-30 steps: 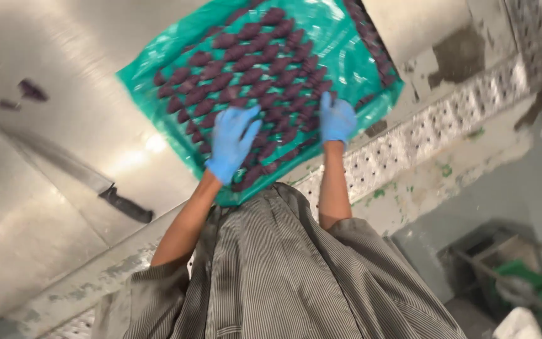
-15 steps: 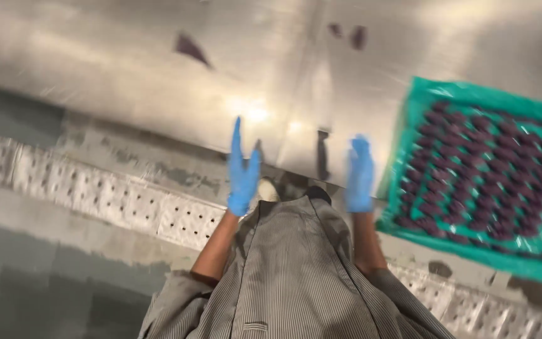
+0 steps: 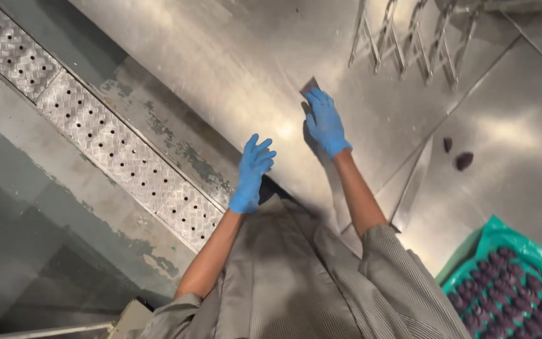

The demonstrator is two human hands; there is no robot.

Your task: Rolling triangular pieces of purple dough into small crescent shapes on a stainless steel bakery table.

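Step in hand: pick-up of small dark flat piece (image 3: pixel 309 85) lying on brushed steel worktop (image 3: pixel 221 56). My right hand (image 3: pixel 325 122), blue-gloved, fingertips on the piece, not closed. My left hand (image 3: pixel 251 172) wide, empty, above the worktop's edge. Next, I judge: pinch without sliding.

Brushed, glossy steel table (image 3: pixel 233 69); perforated metal grating (image 3: pixel 114 150).
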